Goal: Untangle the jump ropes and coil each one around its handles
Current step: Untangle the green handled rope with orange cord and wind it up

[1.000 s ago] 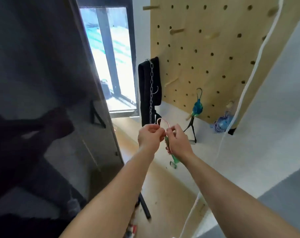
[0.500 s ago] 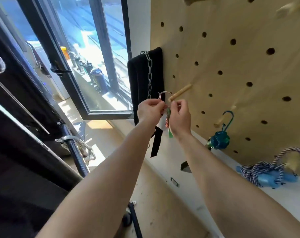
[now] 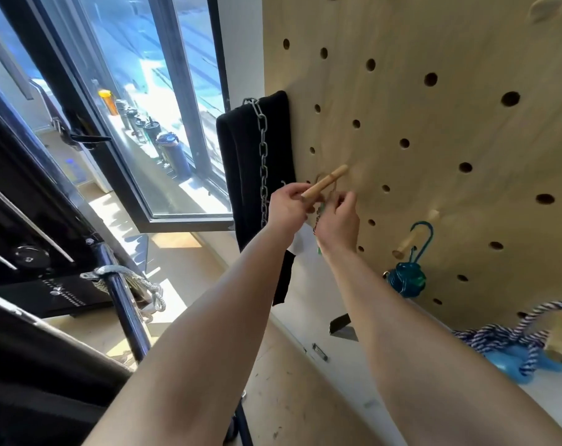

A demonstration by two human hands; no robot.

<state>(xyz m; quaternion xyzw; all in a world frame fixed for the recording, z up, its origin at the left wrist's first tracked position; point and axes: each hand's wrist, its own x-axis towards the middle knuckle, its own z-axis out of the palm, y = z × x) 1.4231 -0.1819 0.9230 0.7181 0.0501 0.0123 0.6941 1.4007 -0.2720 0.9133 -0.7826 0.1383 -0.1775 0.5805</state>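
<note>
Jump rope (image 3: 319, 214) mostly behind right hand (image 3: 337, 220)

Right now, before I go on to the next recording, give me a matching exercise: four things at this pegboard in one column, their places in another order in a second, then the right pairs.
Things
1. teal rope bundle
2. striped rope
3. metal chain
4. green-tipped bundle

Places
A. draped over the black strap
B. pinched by the right hand
C. hung by its loop on a wooden peg
D. low at the right end of the pegboard

Pairs: 1-C, 2-D, 3-A, 4-B
</note>
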